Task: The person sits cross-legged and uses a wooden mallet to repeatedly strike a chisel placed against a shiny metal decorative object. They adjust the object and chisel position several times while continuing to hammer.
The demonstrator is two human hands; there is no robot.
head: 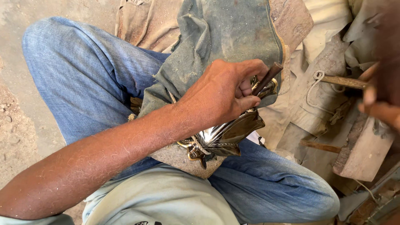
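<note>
- The left hand [227, 89] is closed around a thin dark punch [266, 79], tilting it onto the shiny metal piece [227, 133].
- That piece lies just beneath this hand, on the lap, braced for steadiness.
- The right hand [381, 89], blurred at the frame's edge, grips a wooden handle [341, 81].

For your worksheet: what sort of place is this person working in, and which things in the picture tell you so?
Probably an informal metalworking workshop at ground level. The left hand holds a dark punch on a shiny embossed metal piece on the lap; the floor is bare dirt, with dusty cloths around.
</note>
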